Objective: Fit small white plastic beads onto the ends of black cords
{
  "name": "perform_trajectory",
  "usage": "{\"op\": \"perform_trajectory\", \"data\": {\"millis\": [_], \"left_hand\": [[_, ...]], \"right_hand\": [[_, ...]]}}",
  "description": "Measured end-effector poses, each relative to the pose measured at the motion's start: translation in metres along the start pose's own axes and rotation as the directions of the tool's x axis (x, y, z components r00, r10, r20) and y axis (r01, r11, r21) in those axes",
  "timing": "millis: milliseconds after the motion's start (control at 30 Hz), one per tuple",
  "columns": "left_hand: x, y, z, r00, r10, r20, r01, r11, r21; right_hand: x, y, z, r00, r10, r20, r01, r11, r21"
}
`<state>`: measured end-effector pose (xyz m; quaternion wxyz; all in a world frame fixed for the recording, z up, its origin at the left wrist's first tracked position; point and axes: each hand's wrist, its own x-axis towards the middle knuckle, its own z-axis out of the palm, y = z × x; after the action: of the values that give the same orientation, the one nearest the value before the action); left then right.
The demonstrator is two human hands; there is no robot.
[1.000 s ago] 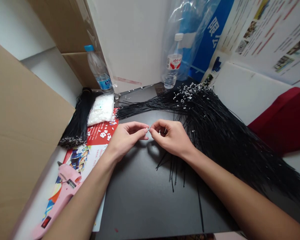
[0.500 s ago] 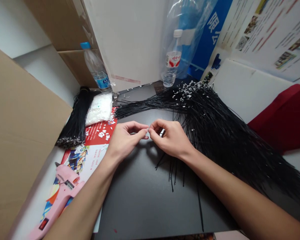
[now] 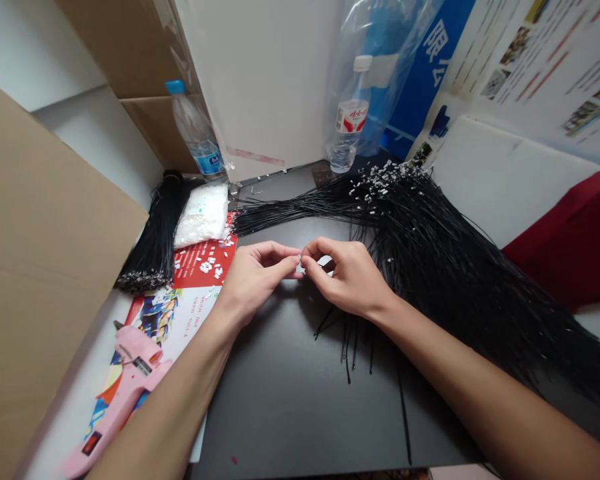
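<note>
Left hand and right hand pinch a tiny white bit between the fingers, tips almost touching, details too small to tell. Black wires lie right of the fingers, bag of white bits left. Tiny bit, keep pinch firm.

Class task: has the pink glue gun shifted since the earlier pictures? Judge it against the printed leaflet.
No: the pink glue gun sits in the same place against the printed leaflet.

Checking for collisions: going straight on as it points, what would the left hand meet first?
The right hand, whose fingertips are right at its own, though depth makes actual contact unclear.
</note>
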<state>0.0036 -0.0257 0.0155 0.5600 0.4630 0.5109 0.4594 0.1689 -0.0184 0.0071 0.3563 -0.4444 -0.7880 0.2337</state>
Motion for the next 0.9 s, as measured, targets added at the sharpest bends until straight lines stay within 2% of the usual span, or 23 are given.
{"op": "perform_trajectory", "data": {"millis": [133,600,900], "left_hand": [[0.0006,-0.0020,-0.0007,1.000,0.004,0.013,-0.004,1.000,0.006],[0.0034,-0.0045,-0.0037,0.998,-0.019,0.058,0.025,0.994,-0.103],[0.0029,-0.0049,-0.0020,0.995,-0.035,0.094,0.044,0.995,-0.089]], "right_hand": [[-0.0006,0.0027,0.0027,1.000,-0.019,-0.009,0.019,1.000,-0.021],[0.0019,-0.0008,-0.0008,0.998,0.058,-0.011,-0.056,0.990,0.131],[0.0021,0.0008,0.0016,0.997,0.083,-0.004,-0.081,0.987,0.142]]}}
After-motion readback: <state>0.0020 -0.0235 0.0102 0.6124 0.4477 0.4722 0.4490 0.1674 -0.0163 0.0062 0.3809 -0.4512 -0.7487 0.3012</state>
